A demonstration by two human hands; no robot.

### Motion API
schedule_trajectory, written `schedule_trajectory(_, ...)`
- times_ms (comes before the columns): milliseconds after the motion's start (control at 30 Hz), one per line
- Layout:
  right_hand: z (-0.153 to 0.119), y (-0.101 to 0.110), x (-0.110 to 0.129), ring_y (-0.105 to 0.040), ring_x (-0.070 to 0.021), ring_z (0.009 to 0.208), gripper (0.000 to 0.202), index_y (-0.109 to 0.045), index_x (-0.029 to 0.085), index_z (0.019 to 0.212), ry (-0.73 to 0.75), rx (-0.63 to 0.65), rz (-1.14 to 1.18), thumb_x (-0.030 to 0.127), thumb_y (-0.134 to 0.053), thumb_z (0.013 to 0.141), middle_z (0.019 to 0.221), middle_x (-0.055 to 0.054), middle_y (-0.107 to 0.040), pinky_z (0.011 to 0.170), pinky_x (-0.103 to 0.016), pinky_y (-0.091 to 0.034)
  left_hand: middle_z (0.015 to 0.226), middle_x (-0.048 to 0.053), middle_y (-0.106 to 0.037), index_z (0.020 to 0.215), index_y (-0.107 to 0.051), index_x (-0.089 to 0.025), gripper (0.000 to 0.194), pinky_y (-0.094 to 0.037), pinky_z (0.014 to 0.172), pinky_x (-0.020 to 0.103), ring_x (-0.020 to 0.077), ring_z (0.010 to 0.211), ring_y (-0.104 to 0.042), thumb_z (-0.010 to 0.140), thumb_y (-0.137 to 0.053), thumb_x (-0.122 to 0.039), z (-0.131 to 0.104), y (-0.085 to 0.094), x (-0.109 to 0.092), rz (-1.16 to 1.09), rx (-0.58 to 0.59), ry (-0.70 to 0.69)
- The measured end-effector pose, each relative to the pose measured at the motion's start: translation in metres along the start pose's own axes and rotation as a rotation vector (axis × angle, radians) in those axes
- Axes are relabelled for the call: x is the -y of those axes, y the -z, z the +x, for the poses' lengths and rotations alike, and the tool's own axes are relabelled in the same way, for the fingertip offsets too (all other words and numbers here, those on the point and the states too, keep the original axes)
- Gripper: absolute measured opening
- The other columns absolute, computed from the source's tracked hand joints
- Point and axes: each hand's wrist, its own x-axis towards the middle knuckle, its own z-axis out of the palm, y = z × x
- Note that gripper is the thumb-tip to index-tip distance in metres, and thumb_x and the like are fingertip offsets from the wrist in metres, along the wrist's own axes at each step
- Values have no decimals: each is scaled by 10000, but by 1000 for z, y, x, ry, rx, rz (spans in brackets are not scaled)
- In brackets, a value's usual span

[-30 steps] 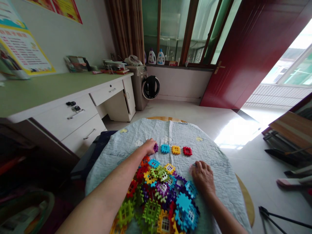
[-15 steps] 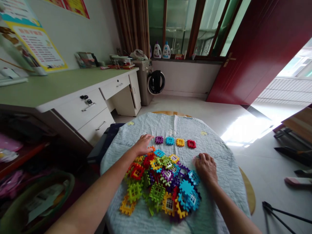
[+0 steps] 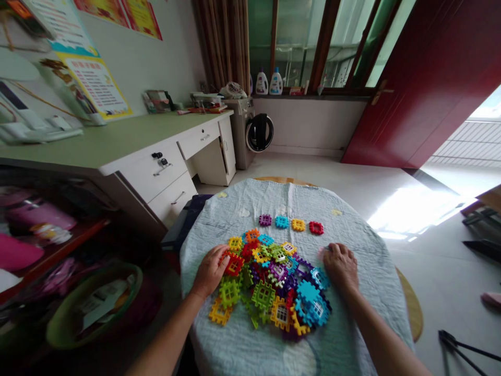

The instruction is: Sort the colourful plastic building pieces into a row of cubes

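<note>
A heap of colourful square plastic interlocking blocks, several with window lattices, lies on the cloth between my hands. My left hand is at the heap's left edge, thumb and fingers apart, close against a red block. My right hand rests on the cloth to the right of the heap, fingers loosely bent, with nothing visible in it. Beyond the heap stands a spaced row: a purple block, a blue block, a yellow block and a red window block.
A pale blue cloth covers the round table. At the left are a long desk and a green basket. A washing machine stands behind, with a red door at the right and a black tripod leg on the floor.
My left hand has drawn back from beside the purple block, down to the heap's left edge. My right hand stays in place. The view has turned slightly left.
</note>
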Motion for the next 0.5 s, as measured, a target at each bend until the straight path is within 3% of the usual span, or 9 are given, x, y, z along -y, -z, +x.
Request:
schedule_trajectory(167, 0, 1, 0, -503, -257, 1104, 305, -591, 189, 1160, 1, 3, 4, 292, -439, 916, 1235, -93, -571, 947, -378, -344, 1181, 86, -670, 1151, -629, -195, 354, -465, 1040, 424, 230, 1134, -605, 915, -452, -390, -2, -2, 0, -53, -69, 0)
schedule_trajectory(367, 0, 2, 0, -502, -265, 1109, 313, -592, 186, 1159, -1, 17, 19, 299, -430, 916, 1240, -99, -570, 950, -391, -350, 1173, 84, -676, 1147, -628, -192, 365, -476, 1019, 400, 219, 1122, -614, 938, -413, -399, -4, -1, 0, -119, -54, 24)
schedule_trajectory(500, 0, 3, 0, -500, -263, 1112, 308, -594, 192, 1155, -3, 29, 26, 292, -430, 915, 1236, -96, -572, 950, -391, -351, 1143, 95, -682, 1143, -617, -171, 379, -484, 997, 390, 221, 1094, -621, 940, -395, -403, 5, -1, 7, -91, -111, 20)
